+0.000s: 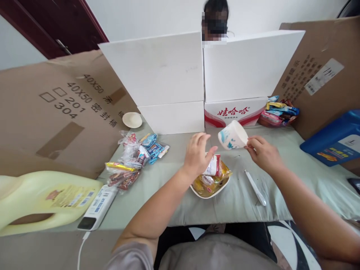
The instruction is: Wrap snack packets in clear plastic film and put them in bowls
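Note:
My right hand [263, 152] holds a white paper cup [232, 135] with a blue print, tipped on its side above the table. My left hand [197, 153] hovers with curled fingers over a shallow white bowl [212, 193] piled with snack packets [213, 174]; its fingertips touch a white and red packet [211, 165] on top. A white pen [255, 186] lies to the right of the bowl on the pale green cloth [247, 202].
More snack packets lie at the left [132, 157] and back right [278, 110]. White boxes [180, 78] and cardboard walls [56, 108] ring the table. A yellow jug [42, 198], a power bank [97, 206], a small dish [132, 120] and a blue box [334, 140] are nearby. A person sits behind the boxes.

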`<state>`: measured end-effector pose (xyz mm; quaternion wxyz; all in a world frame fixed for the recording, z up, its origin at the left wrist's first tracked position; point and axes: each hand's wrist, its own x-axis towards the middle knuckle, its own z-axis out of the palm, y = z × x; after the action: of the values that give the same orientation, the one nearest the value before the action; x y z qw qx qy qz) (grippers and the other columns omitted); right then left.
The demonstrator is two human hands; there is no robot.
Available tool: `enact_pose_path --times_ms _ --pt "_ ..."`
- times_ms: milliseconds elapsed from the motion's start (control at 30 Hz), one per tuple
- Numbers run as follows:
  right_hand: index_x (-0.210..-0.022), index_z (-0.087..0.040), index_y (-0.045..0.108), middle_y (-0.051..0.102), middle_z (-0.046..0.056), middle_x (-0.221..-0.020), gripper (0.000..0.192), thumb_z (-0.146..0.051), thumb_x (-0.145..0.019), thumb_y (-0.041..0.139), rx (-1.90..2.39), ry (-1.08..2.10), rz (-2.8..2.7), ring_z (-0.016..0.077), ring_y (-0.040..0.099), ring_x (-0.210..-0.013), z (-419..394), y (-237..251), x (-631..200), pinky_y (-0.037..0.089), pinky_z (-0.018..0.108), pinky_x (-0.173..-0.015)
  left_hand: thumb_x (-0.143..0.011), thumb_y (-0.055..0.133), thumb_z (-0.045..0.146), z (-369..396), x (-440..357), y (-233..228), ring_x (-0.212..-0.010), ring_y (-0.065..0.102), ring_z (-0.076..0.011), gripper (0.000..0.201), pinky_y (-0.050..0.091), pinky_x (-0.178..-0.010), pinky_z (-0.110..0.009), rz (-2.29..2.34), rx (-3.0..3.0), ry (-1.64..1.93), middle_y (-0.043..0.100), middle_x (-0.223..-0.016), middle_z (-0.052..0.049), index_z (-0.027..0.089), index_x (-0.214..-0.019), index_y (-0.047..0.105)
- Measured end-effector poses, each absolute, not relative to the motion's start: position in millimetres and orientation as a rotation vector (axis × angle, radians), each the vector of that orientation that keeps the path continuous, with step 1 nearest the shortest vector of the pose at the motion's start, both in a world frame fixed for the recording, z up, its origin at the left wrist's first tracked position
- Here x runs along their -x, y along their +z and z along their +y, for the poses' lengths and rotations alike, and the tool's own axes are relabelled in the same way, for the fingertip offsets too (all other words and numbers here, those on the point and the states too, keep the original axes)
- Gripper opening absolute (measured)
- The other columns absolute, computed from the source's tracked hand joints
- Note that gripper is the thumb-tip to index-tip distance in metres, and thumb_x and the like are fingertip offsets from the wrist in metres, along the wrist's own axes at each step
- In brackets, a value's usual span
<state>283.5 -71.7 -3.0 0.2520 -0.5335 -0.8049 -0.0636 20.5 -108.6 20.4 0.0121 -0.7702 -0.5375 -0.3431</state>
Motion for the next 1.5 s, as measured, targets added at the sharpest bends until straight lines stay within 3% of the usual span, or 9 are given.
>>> enact_pose_path --times_ms 167,300,500,667,767,933,1067,1233,1500 --pt "-0.089 -0.019 0.064 0.066 0.012 -0.106 0.016 -0.023 -0.088 0.049 1.781 -0.178 -2.363 0.022 0.063 -0.077 -57 -40 -305 0.041 0.031 -0.057 -0.091 0.046 0.054 -123 -9 -10 -0.12 0.054 -0.0302 0.058 0.042 -0.099 -0.041 -2.317 2.538 -0.568 0.058 -0.131 -0.018 0.012 -0.131 0.049" --pt "-0.105 -0.017 0.061 0.062 0.016 -0.115 0.025 -0.033 -0.089 0.049 1.612 -0.072 -2.132 0.0262 0.064 -0.088 -91 -52 -288 0.049 0.039 -0.072 -0.086 0.043 0.065 -122 -8 -12 -0.111 0.059 -0.0306 0.059 0.044 -0.094 -0.038 -2.43 2.577 -0.411 0.066 -0.115 -0.016 0.014 -0.108 0.064" --pt "-0.099 -0.023 0.054 0.067 0.003 -0.065 0.042 -0.062 -0.084 0.05 1.664 1.335 -1.833 0.0217 0.061 -0.046 -162 -80 -237 0.047 0.033 -0.042 -0.074 0.04 0.082 -106 -8 -5 -0.114 0.056 -0.0356 0.079 0.04 -0.097 -0.041 -2.427 2.765 -0.094 0.069 -0.111 -0.015 0.016 -0.107 0.069" --pt "-0.105 -0.025 0.049 0.07 0.006 -0.083 0.05 -0.066 -0.078 0.058 1.488 1.685 -1.482 0.0278 0.071 -0.073 -179 -102 -208 0.058 0.04 -0.056 -0.069 0.052 0.079 -109 -8 -4 -0.13 0.042 -0.0377 0.079 0.032 -0.107 -0.045 -2.48 2.817 -0.103 0.055 -0.135 -0.015 0.019 -0.12 0.064" --pt "-0.112 -0.025 0.047 0.07 0.007 -0.091 0.059 -0.065 -0.072 0.064 1.407 1.685 -1.444 0.0302 0.07 -0.086 -180 -107 -198 0.059 0.048 -0.07 -0.063 0.061 0.077 -121 1 -8 -0.133 0.038 -0.0385 0.081 0.032 -0.109 -0.047 -2.536 2.865 -0.283 0.046 -0.144 -0.013 0.022 -0.122 0.063" --pt "-0.119 -0.025 0.045 0.066 0.011 -0.112 0.067 -0.064 -0.068 0.068 1.331 1.662 -1.444 0.0299 0.067 -0.098 -181 -99 -178 0.058 0.048 -0.079 -0.064 0.072 0.067 -135 30 -19 -0.112 0.06 -0.0275 0.067 0.046 -0.097 -0.037 -2.834 3.047 -0.882 0.066 -0.119 -0.006 0.024 -0.114 0.065" --pt "-0.125 -0.027 0.042 0.063 0.008 -0.116 0.064 -0.058 -0.075 0.066 1.248 1.724 -1.473 0.0253 0.066 -0.095 -175 -69 -156 0.06 0.041 -0.072 -0.052 0.087 0.052 -143 59 -19 -0.111 0.062 -0.0239 0.086 0.049 -0.094 -0.034 -2.92 3.025 -1.778 0.066 -0.122 -0.007 0.023 -0.127 0.056" --pt "-0.129 -0.027 0.044 0.06 0.007 -0.112 0.059 -0.048 -0.078 0.062 1.048 1.525 -1.725 0.0193 0.062 -0.079 -147 -29 -106 0.058 0.032 -0.056 -0.044 0.089 0.053 -158 105 -8 -0.083 0.069 -0.0232 0.069 0.054 -0.081 -0.036 -2.934 2.341 -2.717 0.074 -0.091 -0.01 0.012 -0.094 0.068" --pt "-0.144 -0.03 0.037 0.054 0.009 -0.116 0.072 -0.03 -0.077 0.061 1.157 0.987 -2.05 0.0244 0.056 -0.1 -117 -16 -19 0.052 0.044 -0.084 -0.05 0.088 0.048 -200 185 -6 -0.081 0.069 -0.0224 0.06 0.054 -0.078 -0.033 -2.788 1.318 -2.727 0.075 -0.091 -0.008 0.013 -0.096 0.07"
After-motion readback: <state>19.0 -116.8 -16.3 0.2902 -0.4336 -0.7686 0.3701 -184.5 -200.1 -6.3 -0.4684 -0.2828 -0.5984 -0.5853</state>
